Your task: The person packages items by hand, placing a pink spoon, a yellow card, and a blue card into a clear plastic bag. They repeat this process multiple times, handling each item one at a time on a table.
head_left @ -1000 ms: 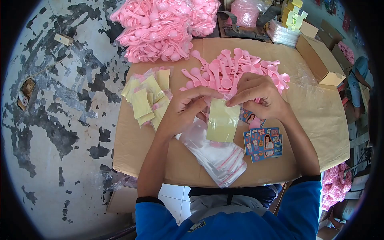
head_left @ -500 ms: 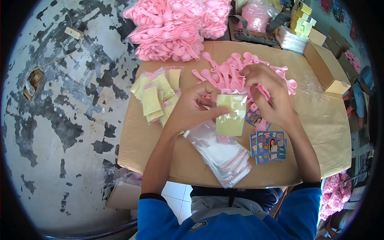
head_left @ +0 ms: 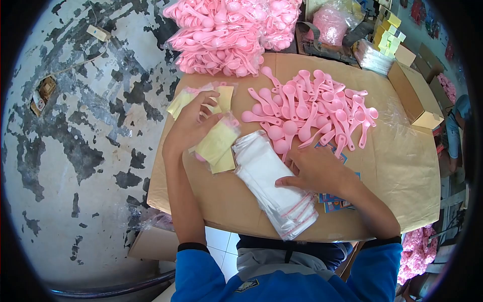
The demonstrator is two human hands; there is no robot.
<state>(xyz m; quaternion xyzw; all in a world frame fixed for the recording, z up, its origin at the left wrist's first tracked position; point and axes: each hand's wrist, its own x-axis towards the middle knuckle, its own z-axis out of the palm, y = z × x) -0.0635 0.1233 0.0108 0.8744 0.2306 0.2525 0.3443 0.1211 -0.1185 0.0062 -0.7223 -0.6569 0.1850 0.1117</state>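
Observation:
My left hand (head_left: 187, 127) rests over the pile of small clear packets (head_left: 217, 143) with pale yellow backs, its fingers apart. One packet lies just beneath the thumb. Beside the pile is a stack of clear plastic bags (head_left: 261, 173) with red-lined edges. At the stack's right side, my right hand (head_left: 322, 168) has its thumb stretched over the bags and its fingers spread, holding nothing visible. Partly under that hand lie blue printed cards (head_left: 334, 205). A heap of loose pink measuring spoons (head_left: 312, 103) spreads out just beyond it.
Large bags packed with pink spoons (head_left: 221, 40) stand at the table's far left edge. A cardboard box (head_left: 415, 95), yellow boxes (head_left: 387, 35) and a stack of white bags (head_left: 373, 56) are at the far right. Another person (head_left: 455, 126) is at the right edge.
My left hand has carried the yellow-backed packet left onto the pile and let go. My right hand has come down from the spoons to beside the plastic bags.

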